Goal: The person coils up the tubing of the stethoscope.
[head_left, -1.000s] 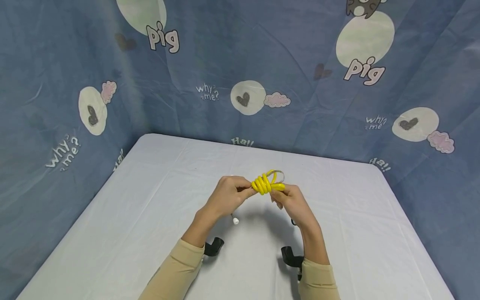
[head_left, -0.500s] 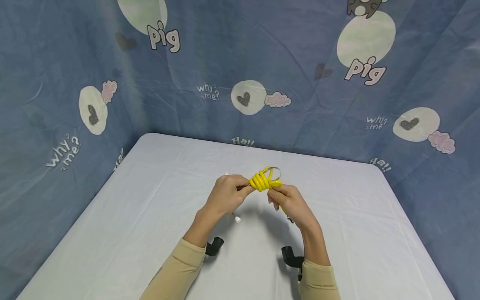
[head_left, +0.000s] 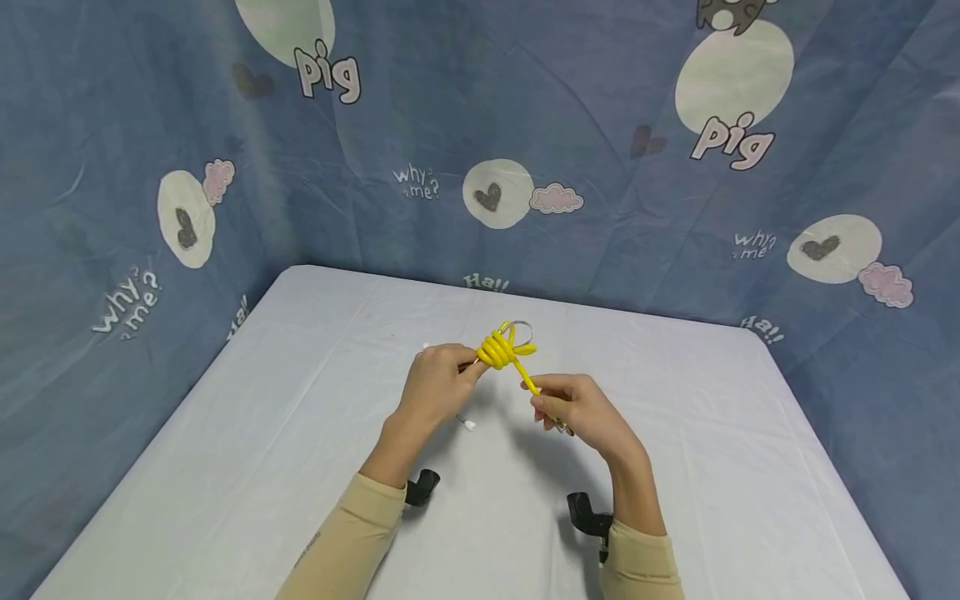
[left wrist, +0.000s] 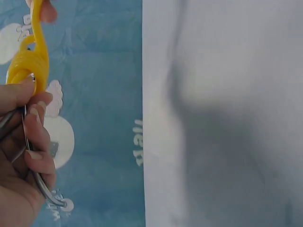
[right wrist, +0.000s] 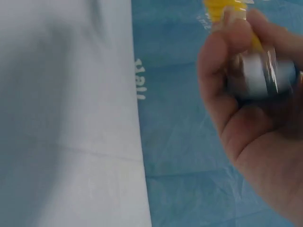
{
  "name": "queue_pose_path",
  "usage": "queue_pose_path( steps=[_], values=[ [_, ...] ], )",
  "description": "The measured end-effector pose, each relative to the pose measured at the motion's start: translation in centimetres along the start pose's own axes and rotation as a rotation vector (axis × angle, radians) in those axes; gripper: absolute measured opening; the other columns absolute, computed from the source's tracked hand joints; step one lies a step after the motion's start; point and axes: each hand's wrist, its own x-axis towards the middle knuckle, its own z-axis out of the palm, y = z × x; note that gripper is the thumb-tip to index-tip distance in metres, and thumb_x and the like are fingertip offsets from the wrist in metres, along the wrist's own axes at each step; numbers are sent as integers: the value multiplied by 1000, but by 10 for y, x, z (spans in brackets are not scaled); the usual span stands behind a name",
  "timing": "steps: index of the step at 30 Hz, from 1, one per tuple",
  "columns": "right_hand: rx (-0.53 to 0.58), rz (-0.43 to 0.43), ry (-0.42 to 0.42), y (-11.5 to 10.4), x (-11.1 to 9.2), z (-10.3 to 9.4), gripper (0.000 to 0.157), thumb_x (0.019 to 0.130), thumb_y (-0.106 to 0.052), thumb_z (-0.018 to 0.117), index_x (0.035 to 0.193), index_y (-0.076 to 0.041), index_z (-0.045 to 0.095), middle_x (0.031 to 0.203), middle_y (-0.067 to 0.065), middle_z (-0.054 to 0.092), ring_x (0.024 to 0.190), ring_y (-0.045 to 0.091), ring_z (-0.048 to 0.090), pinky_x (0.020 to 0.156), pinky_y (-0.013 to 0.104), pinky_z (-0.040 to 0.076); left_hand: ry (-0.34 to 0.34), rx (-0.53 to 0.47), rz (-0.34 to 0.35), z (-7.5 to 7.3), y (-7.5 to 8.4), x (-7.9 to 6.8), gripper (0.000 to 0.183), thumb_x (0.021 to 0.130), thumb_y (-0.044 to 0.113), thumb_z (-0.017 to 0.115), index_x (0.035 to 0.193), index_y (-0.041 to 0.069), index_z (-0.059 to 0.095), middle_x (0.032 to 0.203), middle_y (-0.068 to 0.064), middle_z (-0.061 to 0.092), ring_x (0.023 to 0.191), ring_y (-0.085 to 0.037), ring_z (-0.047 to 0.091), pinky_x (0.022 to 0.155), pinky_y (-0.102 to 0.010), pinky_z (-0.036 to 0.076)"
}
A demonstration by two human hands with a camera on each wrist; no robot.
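Note:
A shiny yellow cord [head_left: 497,350] is wound in several tight turns, with a thin metal ring [head_left: 531,328] at its far side. My left hand [head_left: 435,383] pinches the near end of the windings between thumb and fingers. Bent metal wire [left wrist: 42,188] with a white tip [left wrist: 68,205] also lies in that hand; its full shape is hidden. A straight length of cord runs from the windings to my right hand [head_left: 591,410], whose thumb and fingers pinch it. Below those fingers a small metal fitting [head_left: 562,427] shows; in the right wrist view it is a blurred shiny piece [right wrist: 259,75].
Both hands are above a white-covered table [head_left: 337,333]. A blue printed cloth [head_left: 375,233] hangs behind and at the sides. Black curved mounts [head_left: 423,487] are strapped near both wrists.
My right hand has let go of the windings, moved down and away, and drawn out a straight length of cord. The left hand has shifted left and slightly upward with the windings.

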Motion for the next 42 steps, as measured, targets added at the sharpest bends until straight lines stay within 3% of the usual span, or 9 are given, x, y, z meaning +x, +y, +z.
queue_pose_path(
  steps=[6, 13, 18, 22, 26, 29, 34, 38, 42],
  values=[
    [-8, -15, 44, -4, -3, -1, 26, 93, -13, 65, 118, -11, 70, 82, 10, 63, 72, 22, 59, 69, 40, 53, -25, 56, -8, -3, -7, 0, 27, 92, 28, 72, 67, 18, 71, 59, 5, 53, 51, -10, 41, 49, -25, 33],
    [-48, -85, 261, -12, -8, -2, 16, 92, -15, 67, 105, -16, 77, 77, 9, 65, 65, 23, 55, 57, 30, 46, -120, 75, -25, -3, -8, 0, 45, 94, 31, 69, 54, 18, 52, 54, 6, 40, 51, -9, 36, 50, -23, 28],
    [-45, -164, 389, -14, -10, -1, 11, 91, -12, 70, 99, -13, 77, 84, 10, 69, 61, 16, 56, 53, 26, 46, -183, 65, -22, 0, -6, -1, 42, 93, 33, 70, 55, 21, 54, 54, 8, 39, 53, -9, 37, 52, -24, 30],
    [-41, -251, 437, -16, -9, 1, 9, 92, -12, 70, 98, -7, 75, 85, 11, 69, 65, 20, 59, 56, 25, 49, -214, 69, 12, 4, -2, -2, 41, 93, 33, 70, 56, 22, 55, 55, 9, 40, 54, -8, 38, 52, -24, 31],
    [-28, -266, 448, -16, -8, 2, 12, 96, -16, 66, 103, -8, 71, 83, 10, 65, 71, 18, 59, 61, 25, 50, -232, 86, 55, 8, 4, -3, 39, 93, 32, 70, 57, 23, 55, 57, 9, 43, 55, -7, 39, 53, -24, 32],
    [35, -271, 472, -13, -7, 1, 17, 98, -17, 63, 109, -5, 65, 83, 9, 61, 72, 17, 58, 63, 25, 49, -235, 92, 85, 12, 7, -5, 38, 93, 32, 70, 58, 23, 55, 57, 10, 43, 55, -6, 38, 53, -23, 32],
    [177, -371, 516, -8, -5, 0, 20, 104, -15, 52, 109, 4, 50, 79, 9, 51, 68, 20, 54, 60, 24, 46, -190, 97, 171, 15, 14, -7, 40, 92, 30, 70, 57, 23, 52, 58, 10, 41, 55, -5, 36, 52, -21, 30],
    [309, -419, 497, -5, -1, 0, 22, 107, -16, 42, 104, 5, 46, 82, 8, 49, 67, 19, 53, 61, 24, 49, -148, 127, 203, 15, 19, -8, 35, 91, 27, 71, 60, 24, 55, 60, 12, 45, 56, -4, 39, 52, -21, 32],
    [432, -417, 465, 0, 3, 2, 27, 108, -19, 37, 104, 7, 43, 88, 8, 48, 69, 16, 50, 58, 24, 50, -154, 145, 208, 18, 20, -9, 27, 91, 27, 71, 65, 24, 63, 63, 13, 52, 57, -4, 42, 53, -20, 36]
  ],
)
